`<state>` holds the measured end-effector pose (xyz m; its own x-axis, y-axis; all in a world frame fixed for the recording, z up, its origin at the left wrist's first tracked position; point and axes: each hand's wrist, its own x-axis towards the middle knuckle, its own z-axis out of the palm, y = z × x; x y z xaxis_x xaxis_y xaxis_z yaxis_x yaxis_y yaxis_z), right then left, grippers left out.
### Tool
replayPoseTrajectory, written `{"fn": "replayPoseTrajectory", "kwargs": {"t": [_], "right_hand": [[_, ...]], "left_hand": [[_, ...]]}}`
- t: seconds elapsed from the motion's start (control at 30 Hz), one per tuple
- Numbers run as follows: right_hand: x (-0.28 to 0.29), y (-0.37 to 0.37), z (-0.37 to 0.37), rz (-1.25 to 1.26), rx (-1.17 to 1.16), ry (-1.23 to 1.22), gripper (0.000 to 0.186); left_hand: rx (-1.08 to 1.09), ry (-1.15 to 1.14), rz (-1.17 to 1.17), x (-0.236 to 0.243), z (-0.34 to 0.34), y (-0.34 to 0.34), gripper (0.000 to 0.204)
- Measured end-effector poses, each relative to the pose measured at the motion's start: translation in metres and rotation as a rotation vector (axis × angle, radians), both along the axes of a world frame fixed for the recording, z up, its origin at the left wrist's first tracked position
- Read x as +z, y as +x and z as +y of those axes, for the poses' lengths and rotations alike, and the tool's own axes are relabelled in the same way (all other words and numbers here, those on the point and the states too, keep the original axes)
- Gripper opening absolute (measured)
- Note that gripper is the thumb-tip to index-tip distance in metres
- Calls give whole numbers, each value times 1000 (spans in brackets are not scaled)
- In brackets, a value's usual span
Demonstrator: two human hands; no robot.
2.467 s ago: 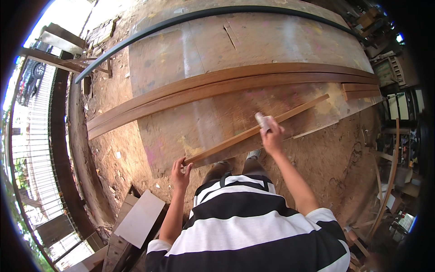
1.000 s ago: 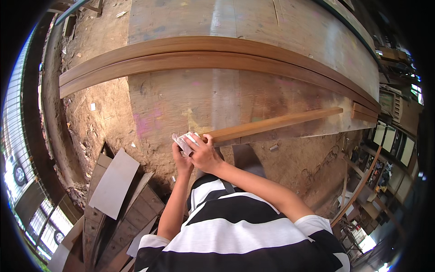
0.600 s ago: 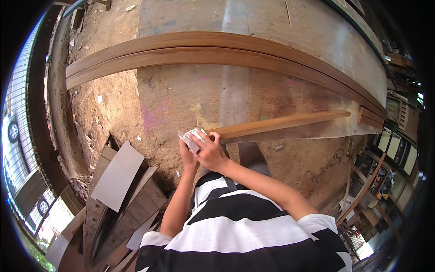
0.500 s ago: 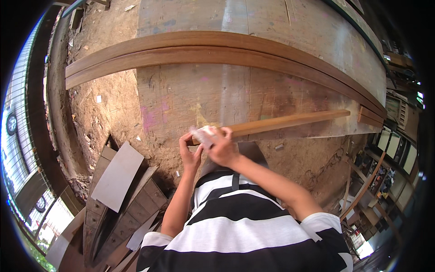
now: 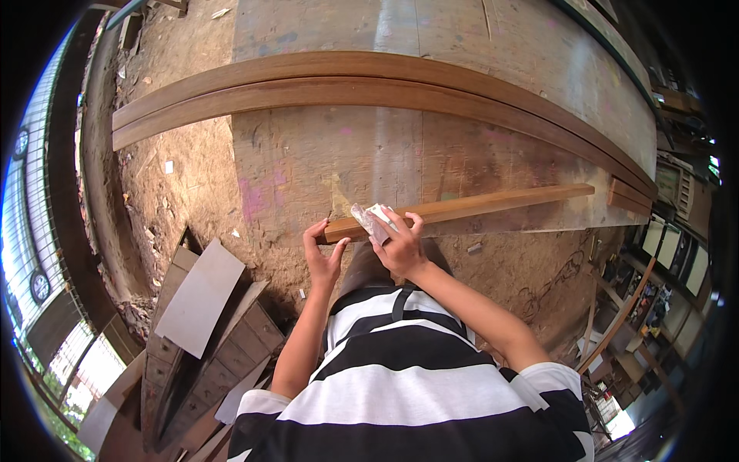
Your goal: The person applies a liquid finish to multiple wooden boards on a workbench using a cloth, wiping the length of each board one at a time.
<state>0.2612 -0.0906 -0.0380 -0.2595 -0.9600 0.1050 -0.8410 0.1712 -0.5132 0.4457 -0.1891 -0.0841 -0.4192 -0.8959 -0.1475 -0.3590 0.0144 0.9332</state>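
A long, narrow wooden strip (image 5: 500, 200) lies slanted across the near edge of the work board. Its left end is gripped by my left hand (image 5: 323, 258), thumb on the near side and fingers on the far side. In my right hand (image 5: 404, 248) is a folded piece of sandpaper (image 5: 371, 224), pinkish-brown on one face and white on the other. The sandpaper rests against the strip a short way right of my left hand. My right fingers are closed around it and hide part of it.
Two long brown planks (image 5: 323, 90) lie side by side across the paint-stained board (image 5: 308, 162). A short wood block (image 5: 628, 198) sits by their right end. A wooden cabinet piece (image 5: 239, 331) with a pale panel (image 5: 202, 299) stands at lower left. Bare dirt ground (image 5: 523, 269) surrounds the board.
My right hand has slid the sandpaper rightward along the strip, away from my left hand. My left hand keeps its hold on the strip's end.
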Motion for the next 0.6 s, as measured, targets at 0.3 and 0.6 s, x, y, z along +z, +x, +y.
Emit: {"fn": "replayPoseTrajectory", "kwargs": {"t": [0.3,0.6], "right_hand": [[0,16,-16,-57,155,-13,32],[2,-12,-47,-147,450,52,40]], "left_hand": [[-33,-10,0,-3,-1,4,55],[-35,54,-96,-6,0,8,58]]}}
